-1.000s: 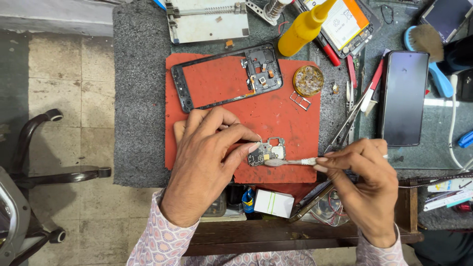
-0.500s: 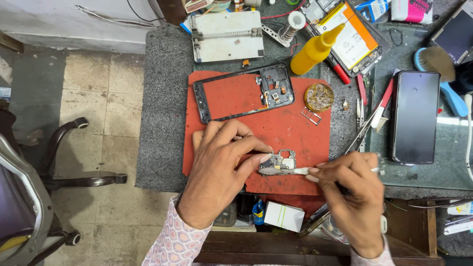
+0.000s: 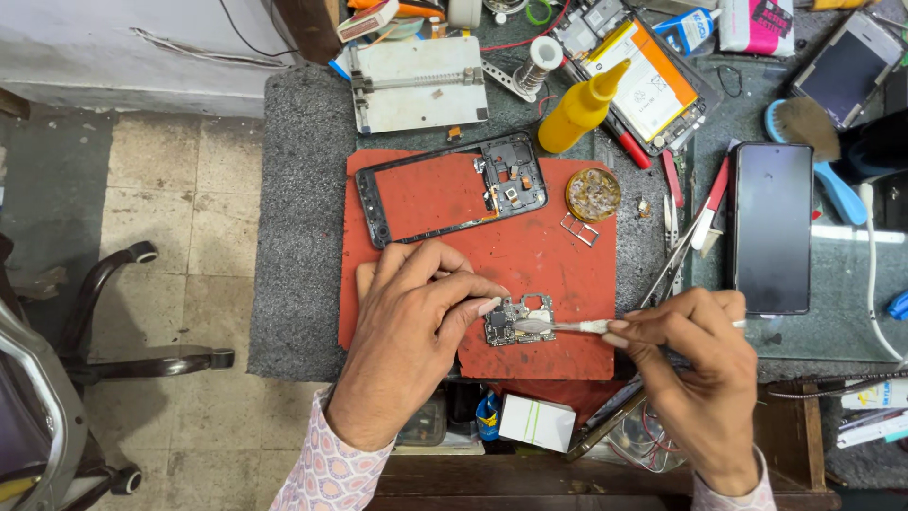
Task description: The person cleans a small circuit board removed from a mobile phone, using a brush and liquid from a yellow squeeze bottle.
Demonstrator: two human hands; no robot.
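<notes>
A small phone circuit board [image 3: 519, 320] lies on a red work mat [image 3: 530, 255]. My left hand [image 3: 411, 331] pins the board down with its fingertips. My right hand [image 3: 695, 378] grips a thin clear-handled brush [image 3: 567, 326], and the brush tip rests on the board. An empty black phone frame [image 3: 454, 189] lies on the upper part of the mat, with a small round tin [image 3: 593, 194] and a tiny metal tray [image 3: 580, 230] beside it.
A yellow squeeze bottle [image 3: 579, 112] stands behind the mat, next to an opened phone with an orange battery [image 3: 643, 80]. A dark phone [image 3: 772, 227], tweezers [image 3: 673, 260], a white metal fixture [image 3: 416, 85] and a blue brush [image 3: 818, 156] surround the mat. A chair [image 3: 85, 369] stands at left.
The camera view has shifted, so the bench sits further right and lower in view. Both hands stay on the board and the brush.
</notes>
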